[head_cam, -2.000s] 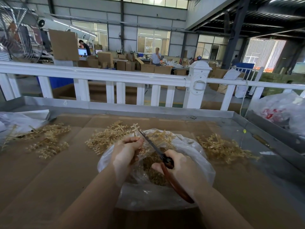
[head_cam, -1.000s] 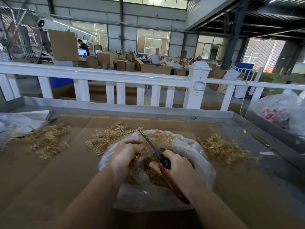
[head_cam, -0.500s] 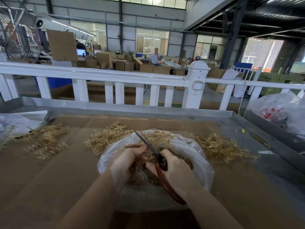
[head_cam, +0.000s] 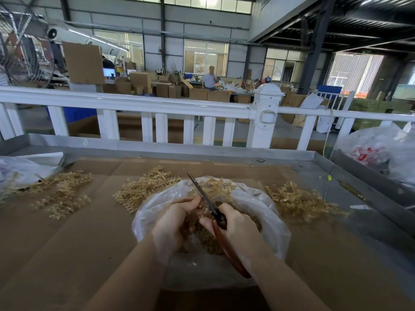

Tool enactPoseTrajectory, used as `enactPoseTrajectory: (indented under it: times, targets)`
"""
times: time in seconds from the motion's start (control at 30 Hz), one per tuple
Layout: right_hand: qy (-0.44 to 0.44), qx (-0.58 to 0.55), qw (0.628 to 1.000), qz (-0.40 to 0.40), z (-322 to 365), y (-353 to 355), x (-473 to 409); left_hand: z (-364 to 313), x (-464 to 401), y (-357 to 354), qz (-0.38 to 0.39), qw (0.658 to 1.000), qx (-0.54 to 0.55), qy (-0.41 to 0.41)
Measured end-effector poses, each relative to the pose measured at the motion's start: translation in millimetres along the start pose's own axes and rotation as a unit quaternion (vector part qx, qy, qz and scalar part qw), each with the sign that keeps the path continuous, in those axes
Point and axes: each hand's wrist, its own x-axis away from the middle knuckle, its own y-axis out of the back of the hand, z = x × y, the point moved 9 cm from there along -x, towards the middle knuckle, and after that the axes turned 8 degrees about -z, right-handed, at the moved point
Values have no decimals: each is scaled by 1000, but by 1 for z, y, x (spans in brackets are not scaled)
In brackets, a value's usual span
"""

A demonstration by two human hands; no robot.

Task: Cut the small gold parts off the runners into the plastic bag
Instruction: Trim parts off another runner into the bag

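Trimming gold parts over the plastic bag (head_cam: 272, 223)

Right hand (head_cam: 239, 227) grips scissors (head_cam: 203, 195); left hand (head_cam: 174, 223) curls around a runner (head_cam: 193, 217).

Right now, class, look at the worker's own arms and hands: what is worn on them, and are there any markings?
Both forearms are bare, with no sleeves in view. The left hand and right hand wear no gloves. No watch, ring, bracelet or other marking shows on either.

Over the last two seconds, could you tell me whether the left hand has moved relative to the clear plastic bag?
Yes: the left hand has sunk lower into the clear plastic bag, nearer its heap of gold parts.
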Motion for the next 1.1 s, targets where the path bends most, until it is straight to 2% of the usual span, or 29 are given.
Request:
enactPoseTrajectory:
  times: [0.7, 1.1]
  targets:
    - [-37, -51, 998, 22, 2, 1, -9, -9, -3, -3, 11, 996, -81, -32]
    - [-52, -24, 998, 16, -2, 3, -11, -2, -4, -7, 18, 999, -36, -9]
